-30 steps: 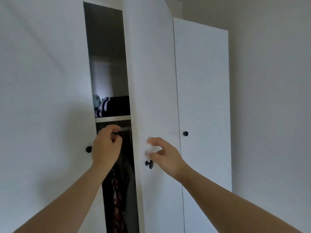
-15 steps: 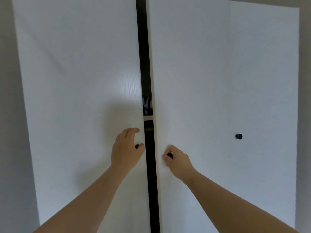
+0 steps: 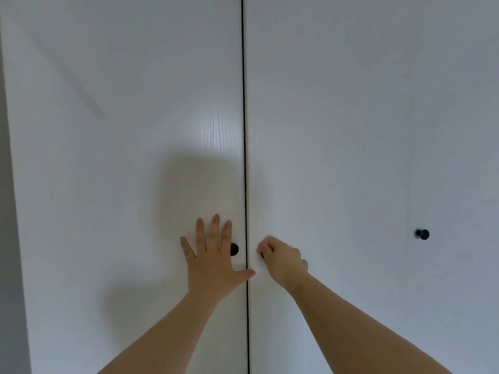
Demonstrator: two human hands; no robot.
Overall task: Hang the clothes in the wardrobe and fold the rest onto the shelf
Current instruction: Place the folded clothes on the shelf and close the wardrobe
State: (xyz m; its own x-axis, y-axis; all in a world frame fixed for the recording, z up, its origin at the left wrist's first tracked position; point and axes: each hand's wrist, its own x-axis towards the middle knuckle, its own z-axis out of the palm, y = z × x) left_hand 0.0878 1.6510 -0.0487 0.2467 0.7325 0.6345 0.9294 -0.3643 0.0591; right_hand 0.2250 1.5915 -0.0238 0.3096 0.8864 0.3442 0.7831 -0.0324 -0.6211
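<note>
— Where are the clothes?
— None in view. The wardrobe (image 3: pixel 337 76) fills the picture, its left door (image 3: pixel 121 157) and right door (image 3: pixel 324 171) meeting at a thin dark seam; anything inside is hidden
— And the hands?
— The left hand (image 3: pixel 213 261) lies flat on the left door, fingers (image 3: pixel 215 225) straight and spread wide, just beside the left knob (image 3: pixel 234 249). The right hand (image 3: pixel 282 261) is curled round the right knob (image 3: pixel 262 255), mostly covering it
— How would the doors handle?
— Stiff flat panels, probably light on their hinges. The knobs look small, round and smooth, so I'd pinch one with the fingertips and pull straight
</note>
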